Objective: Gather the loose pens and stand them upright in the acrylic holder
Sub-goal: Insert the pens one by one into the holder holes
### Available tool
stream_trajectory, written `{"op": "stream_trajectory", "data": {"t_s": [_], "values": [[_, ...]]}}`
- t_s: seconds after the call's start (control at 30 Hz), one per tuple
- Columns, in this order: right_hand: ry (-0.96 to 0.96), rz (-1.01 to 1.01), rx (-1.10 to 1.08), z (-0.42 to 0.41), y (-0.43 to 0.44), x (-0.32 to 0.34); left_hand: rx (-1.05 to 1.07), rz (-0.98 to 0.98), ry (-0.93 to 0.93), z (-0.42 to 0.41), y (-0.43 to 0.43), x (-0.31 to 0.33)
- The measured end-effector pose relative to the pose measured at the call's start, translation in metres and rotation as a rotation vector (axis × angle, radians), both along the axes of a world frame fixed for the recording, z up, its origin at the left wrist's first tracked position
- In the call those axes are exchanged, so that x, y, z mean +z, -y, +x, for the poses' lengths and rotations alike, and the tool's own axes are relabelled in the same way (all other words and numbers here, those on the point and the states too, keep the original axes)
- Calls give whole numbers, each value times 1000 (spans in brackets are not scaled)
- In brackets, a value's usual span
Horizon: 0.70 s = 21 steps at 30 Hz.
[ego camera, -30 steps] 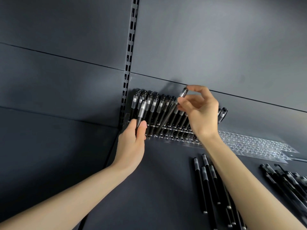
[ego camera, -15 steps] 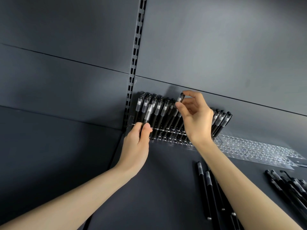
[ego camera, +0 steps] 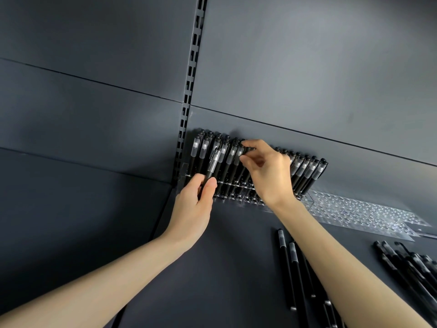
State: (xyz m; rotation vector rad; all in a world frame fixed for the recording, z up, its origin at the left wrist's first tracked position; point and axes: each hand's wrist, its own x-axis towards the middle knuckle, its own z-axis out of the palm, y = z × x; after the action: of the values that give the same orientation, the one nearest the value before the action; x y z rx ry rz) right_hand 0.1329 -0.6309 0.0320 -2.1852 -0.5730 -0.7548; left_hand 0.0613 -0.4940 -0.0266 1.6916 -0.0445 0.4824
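In the head view, the left hand (ego camera: 194, 204) curls its thumb and fingers round the lower barrel of one black pen (ego camera: 213, 165). The pen points up and leans slightly, its tip end hidden inside the grip. It is probably held low so the tip can be steered into a hole at the near left corner of the acrylic holder (ego camera: 354, 209).

The right hand (ego camera: 267, 171) reaches further in. Its thumb and forefinger pinch the cap end of a second pen (ego camera: 240, 152) while the other fingers curl loosely above. Holding that pen by the top lets it drop between its neighbours without knocking them. Whether its tip is already seated cannot be told, because the palm covers the lower rows.

On both sides of the right hand, the standing pens (ego camera: 307, 171) fill the holder in tight rows and lean back toward the wall panel. Beyond them, away from the thumb, the clear plate shows a stretch of empty holes, so there is room left.

Below the right wrist, along the forearm, a few loose pens (ego camera: 287, 268) lie flat on the shelf (ego camera: 236, 256). A second heap of pens (ego camera: 406, 268) lies well apart, on the outer side of that arm. Both lots sit within easy reach for the next pick. By the look of it, the job is well along but not finished.
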Motion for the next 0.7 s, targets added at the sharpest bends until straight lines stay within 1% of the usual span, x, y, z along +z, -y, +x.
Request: {"op": "stream_trajectory", "data": {"t_s": [0.17, 0.23, 0.33, 0.43, 0.53, 0.67, 0.7], "values": [[-4, 14, -23, -3, 1, -3, 7, -54, -15, 0, 2, 1], [-21, 78, -6, -8, 4, -3, -7, -78, -23, 1, 2, 0], [-117, 251, 116, -18, 9, -2, -51, -52, -11, 1, 3, -1], [-294, 354, 295, -26, 9, -3, -145, -49, 1, 0, 8, -5], [-373, 370, 361, -27, 7, -6, -157, -15, 23, -1, 12, -9], [-385, 378, 387, -26, 7, -7, -109, -35, 22, -1, 13, -7], [-370, 370, 383, -25, 7, -7, -87, -9, 29, -1, 12, -6]]}}
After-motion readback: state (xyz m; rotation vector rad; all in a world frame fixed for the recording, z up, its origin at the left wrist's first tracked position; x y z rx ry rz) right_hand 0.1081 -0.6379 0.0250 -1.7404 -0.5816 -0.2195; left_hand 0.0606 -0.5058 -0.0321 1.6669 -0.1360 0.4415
